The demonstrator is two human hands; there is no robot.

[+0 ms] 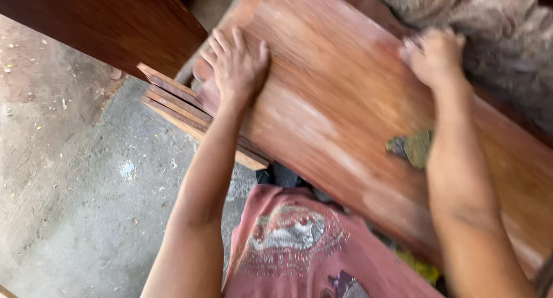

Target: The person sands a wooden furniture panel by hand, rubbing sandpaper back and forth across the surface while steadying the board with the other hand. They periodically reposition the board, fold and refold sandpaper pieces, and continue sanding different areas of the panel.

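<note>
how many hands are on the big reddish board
2. The left hand lies flat near the reddish board's left end; the right hand, blurred, is curled at its far edge.

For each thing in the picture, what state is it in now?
Left hand: open, flat on the board.
Right hand: closed, blurred, at the board's far edge.
Board: tilted, reddish brown, with pale streaks.
Stack of boards: lying under the board, ends showing.
Floor: dusty.

Seeing no packages, labels, signs or screens anywhere in this view.
</note>
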